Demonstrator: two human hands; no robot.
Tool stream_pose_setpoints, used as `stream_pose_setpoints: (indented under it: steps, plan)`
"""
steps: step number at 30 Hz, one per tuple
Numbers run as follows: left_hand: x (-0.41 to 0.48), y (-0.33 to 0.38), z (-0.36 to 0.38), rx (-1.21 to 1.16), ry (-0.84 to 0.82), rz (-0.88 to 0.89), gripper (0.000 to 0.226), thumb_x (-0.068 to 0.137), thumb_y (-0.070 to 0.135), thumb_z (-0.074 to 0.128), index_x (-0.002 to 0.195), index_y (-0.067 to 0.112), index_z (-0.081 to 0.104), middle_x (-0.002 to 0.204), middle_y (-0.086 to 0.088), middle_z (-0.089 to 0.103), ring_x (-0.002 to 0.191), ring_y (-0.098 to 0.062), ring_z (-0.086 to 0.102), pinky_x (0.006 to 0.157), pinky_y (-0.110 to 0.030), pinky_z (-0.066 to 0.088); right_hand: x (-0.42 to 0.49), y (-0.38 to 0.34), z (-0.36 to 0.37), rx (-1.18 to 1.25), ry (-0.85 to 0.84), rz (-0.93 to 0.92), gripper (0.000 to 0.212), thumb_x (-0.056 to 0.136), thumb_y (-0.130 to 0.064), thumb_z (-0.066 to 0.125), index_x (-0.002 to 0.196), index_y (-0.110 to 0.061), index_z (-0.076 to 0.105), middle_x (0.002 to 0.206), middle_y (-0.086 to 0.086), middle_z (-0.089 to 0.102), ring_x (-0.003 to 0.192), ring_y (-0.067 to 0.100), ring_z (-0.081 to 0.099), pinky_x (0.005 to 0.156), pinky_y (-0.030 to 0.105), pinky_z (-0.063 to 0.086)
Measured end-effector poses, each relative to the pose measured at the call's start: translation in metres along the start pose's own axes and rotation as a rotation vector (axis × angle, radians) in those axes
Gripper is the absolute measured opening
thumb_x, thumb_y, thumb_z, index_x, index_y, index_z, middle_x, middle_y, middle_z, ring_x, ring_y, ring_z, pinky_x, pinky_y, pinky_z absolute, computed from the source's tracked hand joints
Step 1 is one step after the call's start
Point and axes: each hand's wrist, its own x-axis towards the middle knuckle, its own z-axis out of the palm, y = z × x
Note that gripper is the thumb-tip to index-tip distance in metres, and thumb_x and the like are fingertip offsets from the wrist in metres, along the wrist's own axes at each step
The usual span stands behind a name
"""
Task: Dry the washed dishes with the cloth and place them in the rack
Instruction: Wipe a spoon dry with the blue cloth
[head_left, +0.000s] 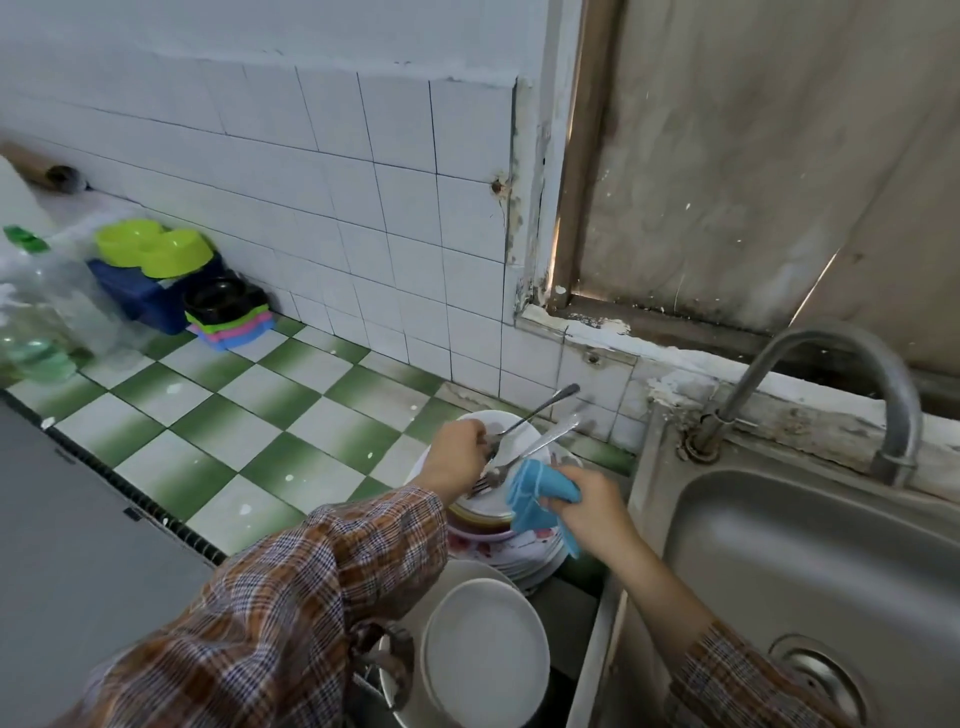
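Observation:
My left hand (457, 457) grips the head ends of two metal forks or spoons (540, 415), their handles pointing up and right toward the wall. Beside it, my right hand (587, 506) clutches a blue cloth (540, 496) that touches the lower utensil (550, 439). Both hands hover over a stack of plates and bowls (514, 551) on the counter, left of the sink. Nearer to me, white plates (485, 654) stand on edge, partly hidden by my left sleeve.
A steel sink (810, 587) with a curved tap (852, 364) lies to the right. The green-and-white checkered counter (249, 410) stretches left toward plastic bowls and a blue tub (156, 270) and clear bottles (36, 322). A tiled wall stands behind.

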Motion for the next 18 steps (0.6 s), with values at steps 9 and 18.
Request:
stream_pose_setpoints:
  steps: [9, 18]
  plan:
    - [-0.046, 0.045, -0.007, -0.844, 0.109, -0.330, 0.017, 0.083, 0.015, 0.076, 0.092, 0.002, 0.072, 0.071, -0.004, 0.064, 0.066, -0.020, 0.057, 0.066, -0.031, 0.053, -0.042, -0.017, -0.045, 1.223, -0.012, 0.435, 0.025, 0.097, -0.033, 0.054, 0.113, -0.016, 0.063, 0.097, 0.011, 0.075, 0.085, 0.030, 0.071, 0.068, 0.043, 0.059]
    - [-0.152, 0.160, 0.020, -1.000, -0.071, -0.050, 0.015, 0.092, 0.000, 0.059, 0.101, 0.000, 0.072, 0.072, -0.003, 0.071, 0.058, -0.005, 0.064, 0.059, -0.022, 0.053, -0.120, -0.024, -0.092, 1.234, -0.011, 0.226, 0.030, 0.097, -0.023, 0.049, 0.122, -0.008, 0.058, 0.102, 0.014, 0.069, 0.086, 0.025, 0.066, 0.066, 0.036, 0.056]
